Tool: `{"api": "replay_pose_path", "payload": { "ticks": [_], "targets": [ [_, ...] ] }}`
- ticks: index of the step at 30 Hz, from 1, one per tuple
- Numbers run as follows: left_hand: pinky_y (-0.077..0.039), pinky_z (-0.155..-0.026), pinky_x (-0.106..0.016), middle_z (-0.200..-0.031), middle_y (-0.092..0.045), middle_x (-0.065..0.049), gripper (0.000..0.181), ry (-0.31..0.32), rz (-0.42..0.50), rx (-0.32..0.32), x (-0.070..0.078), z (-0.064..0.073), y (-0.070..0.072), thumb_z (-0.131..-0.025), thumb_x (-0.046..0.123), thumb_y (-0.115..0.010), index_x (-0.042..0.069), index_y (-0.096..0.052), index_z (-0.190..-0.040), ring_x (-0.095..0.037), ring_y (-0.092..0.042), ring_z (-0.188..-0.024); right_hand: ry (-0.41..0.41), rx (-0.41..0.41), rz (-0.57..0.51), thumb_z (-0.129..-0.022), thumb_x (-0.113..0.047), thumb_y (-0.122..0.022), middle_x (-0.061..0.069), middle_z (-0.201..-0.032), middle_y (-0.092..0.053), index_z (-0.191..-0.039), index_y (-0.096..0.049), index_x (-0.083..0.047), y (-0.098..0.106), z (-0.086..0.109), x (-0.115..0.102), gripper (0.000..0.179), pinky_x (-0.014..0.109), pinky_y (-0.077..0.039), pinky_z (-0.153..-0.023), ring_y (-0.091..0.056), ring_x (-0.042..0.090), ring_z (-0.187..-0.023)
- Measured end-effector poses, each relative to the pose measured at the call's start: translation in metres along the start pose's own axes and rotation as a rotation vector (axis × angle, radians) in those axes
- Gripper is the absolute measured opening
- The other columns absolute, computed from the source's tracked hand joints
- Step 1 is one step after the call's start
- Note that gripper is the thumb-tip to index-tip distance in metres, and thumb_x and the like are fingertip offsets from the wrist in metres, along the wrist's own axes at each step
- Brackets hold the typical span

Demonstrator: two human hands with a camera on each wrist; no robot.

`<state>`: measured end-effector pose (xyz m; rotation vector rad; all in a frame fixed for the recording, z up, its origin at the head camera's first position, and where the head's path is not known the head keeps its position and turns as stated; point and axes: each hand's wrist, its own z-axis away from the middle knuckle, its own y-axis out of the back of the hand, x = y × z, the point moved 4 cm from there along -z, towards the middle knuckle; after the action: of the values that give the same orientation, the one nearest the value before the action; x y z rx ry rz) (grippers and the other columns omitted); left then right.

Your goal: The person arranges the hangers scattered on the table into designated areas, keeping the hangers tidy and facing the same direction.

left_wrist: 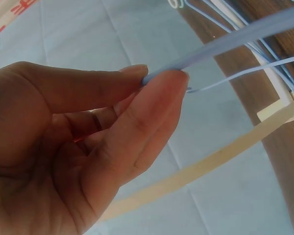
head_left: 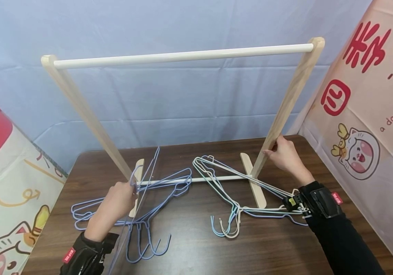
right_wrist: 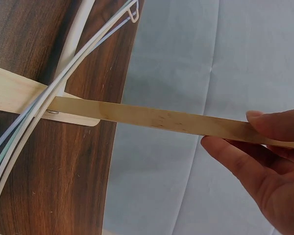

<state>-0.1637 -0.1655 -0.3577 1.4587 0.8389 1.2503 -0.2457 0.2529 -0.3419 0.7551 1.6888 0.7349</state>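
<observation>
In the head view a wooden rack (head_left: 182, 57) with a white top bar stands on the table. My left hand (head_left: 116, 200) is raised beside its left upright. In the left wrist view, the thumb and fingers pinch a blue clothes hanger (left_wrist: 230, 40) by its wire. Several more blue hangers (head_left: 146, 218) lie below that hand, hooks toward me. My right hand (head_left: 287, 156) grips the right upright (head_left: 288, 101) low down, its thumb on one side and fingers on the other, as the right wrist view shows. White, green and blue hangers (head_left: 239, 219) lie by the rack's right foot.
A brown wooden table (head_left: 189, 244) carries everything. The rack's lower white bar (head_left: 225, 178) runs between its two feet, with hangers lying across it. Behind hangs a pale blue cloth (head_left: 182, 103); printed cloths (head_left: 361, 95) hang at the sides.
</observation>
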Motion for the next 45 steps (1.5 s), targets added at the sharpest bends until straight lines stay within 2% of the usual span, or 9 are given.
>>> {"api": "replay_pose_path", "payload": {
  "ticks": [11, 18, 26, 36, 41, 45],
  "targets": [
    [-0.039, -0.044, -0.028, -0.059, -0.051, -0.006, 0.005, 0.006, 0.036, -0.010, 0.003, 0.000, 0.004, -0.084, -0.002, -0.056, -0.001, -0.053, -0.081, -0.016, -0.047, -0.047, 0.019, 0.018, 0.003, -0.081, 0.001, -0.063, 0.031, -0.084, -0.055, -0.105, -0.044, 0.016, 0.000, 0.000, 0.000, 0.034, 0.040, -0.045, -0.055, -0.058, 0.042, -0.074],
    [-0.041, -0.046, -0.029, -0.064, -0.055, -0.009, 0.005, 0.006, 0.037, -0.005, 0.006, 0.001, 0.009, -0.083, -0.003, -0.057, -0.002, -0.052, -0.084, -0.018, -0.051, -0.051, 0.019, 0.024, 0.005, -0.081, 0.001, -0.063, 0.031, -0.084, -0.055, -0.104, -0.044, 0.017, 0.000, 0.000, 0.000, 0.034, 0.040, -0.045, -0.056, -0.058, 0.041, -0.074],
    [-0.042, -0.047, -0.032, -0.063, -0.054, -0.008, 0.008, -0.034, 0.018, 0.048, 0.008, -0.003, 0.016, -0.081, -0.002, -0.059, 0.000, -0.052, -0.080, -0.021, -0.053, -0.054, 0.022, 0.028, 0.008, -0.080, 0.001, -0.062, 0.030, -0.084, -0.055, -0.103, -0.044, 0.016, 0.000, 0.000, 0.001, 0.032, 0.040, -0.044, -0.056, -0.057, 0.040, -0.074],
    [-0.043, -0.050, -0.032, -0.065, -0.055, -0.007, 0.005, -0.040, 0.057, 0.060, 0.015, -0.006, 0.022, -0.081, -0.002, -0.058, 0.000, -0.054, -0.079, -0.020, -0.055, -0.057, -0.003, -0.001, -0.017, -0.082, 0.001, -0.062, 0.030, -0.087, -0.054, -0.109, -0.042, 0.016, -0.001, 0.001, 0.000, 0.037, 0.039, -0.045, -0.056, -0.058, 0.041, -0.077],
    [-0.045, -0.051, -0.032, -0.069, -0.058, -0.010, 0.004, -0.067, 0.042, 0.073, 0.021, -0.008, 0.029, -0.081, -0.003, -0.059, -0.003, -0.056, -0.082, -0.022, -0.057, -0.059, -0.008, -0.007, -0.017, -0.082, 0.000, -0.062, 0.030, -0.087, -0.055, -0.109, -0.043, 0.016, 0.000, 0.001, 0.000, 0.037, 0.038, -0.045, -0.056, -0.058, 0.040, -0.077],
    [-0.042, -0.048, -0.032, -0.063, -0.055, -0.005, 0.007, -0.096, 0.013, 0.110, 0.028, -0.010, 0.038, -0.081, -0.002, -0.060, 0.000, -0.054, -0.079, -0.019, -0.053, -0.055, -0.003, 0.000, -0.016, -0.082, 0.000, -0.062, 0.030, -0.087, -0.055, -0.108, -0.043, 0.016, 0.001, 0.001, 0.000, 0.036, 0.038, -0.045, -0.056, -0.058, 0.040, -0.077]
  ]
}}
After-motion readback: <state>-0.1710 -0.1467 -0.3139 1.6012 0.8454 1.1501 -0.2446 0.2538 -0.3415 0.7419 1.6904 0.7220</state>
